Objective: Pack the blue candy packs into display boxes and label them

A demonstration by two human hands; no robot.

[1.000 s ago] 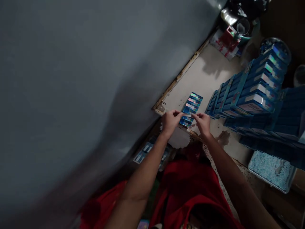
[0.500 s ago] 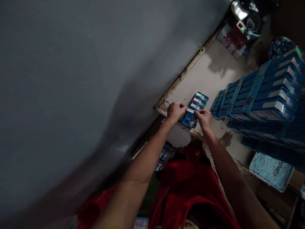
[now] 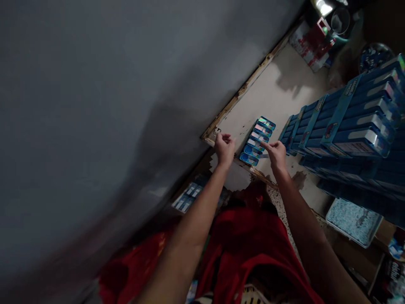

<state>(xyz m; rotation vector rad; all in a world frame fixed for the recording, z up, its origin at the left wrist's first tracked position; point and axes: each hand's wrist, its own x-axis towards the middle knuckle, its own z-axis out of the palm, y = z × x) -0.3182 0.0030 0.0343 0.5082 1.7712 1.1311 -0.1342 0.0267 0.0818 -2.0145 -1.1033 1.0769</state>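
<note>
Strip (image 3: 254,143) seemingly placed on box (image 3: 260,147) — left hand (image 3: 225,148) now away, loosely curled; right hand (image 3: 276,153) narrow — either's contents unclear.

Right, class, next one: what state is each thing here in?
Small blue boxes: side by side, some bearing pale strips.
Left hand: fingers curled, apart from the boxes.
Right hand: close beside them, grip unclear.
Blue boxes at right: stacked, banded.
Tub: holding pale blue bits.
Table edge: worn.
</note>
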